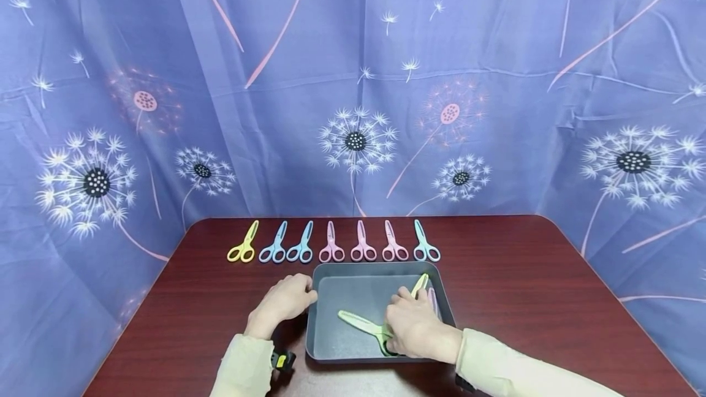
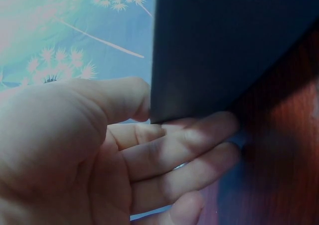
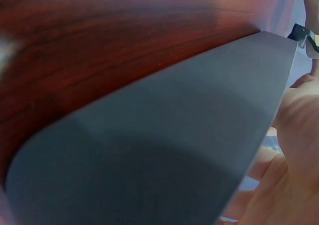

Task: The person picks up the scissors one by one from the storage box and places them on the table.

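Observation:
A dark grey tray (image 1: pixel 353 299) stands on the table with scissors in it. At its left side my left hand (image 1: pixel 284 302) grips the rim; in the left wrist view the thumb lies by the edge of the tray wall (image 2: pixel 199 50), with fingers along the other side. My right hand (image 1: pixel 416 326) is inside the tray at the right, fingers bent down among the scissors. Green scissors (image 1: pixel 358 321) point left from under it. Yellow scissors (image 1: pixel 420 285) and pink-purple scissors (image 1: pixel 432 301) show beyond it. Their handles are hidden, so I cannot tell what the fingers hold.
Behind the tray a row of scissors runs along the table's far edge, blades pointing away: yellow scissors (image 1: pixel 242 244) at the left, several blue and pink ones, and light blue scissors (image 1: pixel 425 242) at the right. A blue dandelion-print curtain (image 1: pixel 397 182) hangs behind the dark red table (image 1: pixel 524 280).

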The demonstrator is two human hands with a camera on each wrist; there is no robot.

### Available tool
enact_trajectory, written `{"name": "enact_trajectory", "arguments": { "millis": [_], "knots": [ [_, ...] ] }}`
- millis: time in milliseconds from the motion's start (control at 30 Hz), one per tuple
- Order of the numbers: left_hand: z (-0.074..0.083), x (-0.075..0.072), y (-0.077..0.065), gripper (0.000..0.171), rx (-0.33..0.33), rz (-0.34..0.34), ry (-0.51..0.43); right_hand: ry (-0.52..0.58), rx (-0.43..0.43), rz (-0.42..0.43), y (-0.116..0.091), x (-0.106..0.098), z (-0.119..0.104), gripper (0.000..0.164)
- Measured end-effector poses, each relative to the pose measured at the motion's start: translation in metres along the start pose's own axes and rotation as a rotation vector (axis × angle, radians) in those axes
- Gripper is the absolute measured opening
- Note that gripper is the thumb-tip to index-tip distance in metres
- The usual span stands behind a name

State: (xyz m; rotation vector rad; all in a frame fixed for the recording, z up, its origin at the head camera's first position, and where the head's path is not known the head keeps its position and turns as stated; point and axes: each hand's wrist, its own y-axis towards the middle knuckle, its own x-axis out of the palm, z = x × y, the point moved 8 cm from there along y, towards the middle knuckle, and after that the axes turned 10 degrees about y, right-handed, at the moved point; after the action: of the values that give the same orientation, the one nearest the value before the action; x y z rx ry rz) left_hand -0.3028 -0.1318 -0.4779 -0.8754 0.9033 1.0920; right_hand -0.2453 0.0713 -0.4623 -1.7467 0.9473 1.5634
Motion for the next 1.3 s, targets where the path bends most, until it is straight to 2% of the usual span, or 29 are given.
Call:
{"name": "enact_trajectory", "arguments": {
  "millis": [267,467,667,867,1000,1300],
  "knots": [
    [0.002,-0.001,0.000,0.024,0.000,0.000,0.004,0.022,-0.061,0.024,0.000,-0.002,-0.001,0.036],
    [0.002,-0.001,0.001,0.024,0.000,0.000,0.001,0.022,-0.123,0.088,0.000,-0.012,-0.003,0.031],
    [0.000,0.000,0.002,0.025,-0.002,-0.001,-0.001,0.029,-0.231,0.155,0.001,-0.024,-0.007,0.027],
    [-0.001,0.001,0.003,0.025,0.005,0.003,-0.007,0.027,-0.348,0.209,0.004,-0.030,-0.007,0.014],
    [-0.002,0.002,0.003,0.025,0.008,0.009,-0.007,0.032,-0.412,0.265,0.005,-0.036,-0.004,0.016],
    [0.000,-0.002,0.000,0.025,0.003,0.007,-0.015,0.044,-0.393,0.309,0.004,-0.055,0.019,0.018]
  ]
}}
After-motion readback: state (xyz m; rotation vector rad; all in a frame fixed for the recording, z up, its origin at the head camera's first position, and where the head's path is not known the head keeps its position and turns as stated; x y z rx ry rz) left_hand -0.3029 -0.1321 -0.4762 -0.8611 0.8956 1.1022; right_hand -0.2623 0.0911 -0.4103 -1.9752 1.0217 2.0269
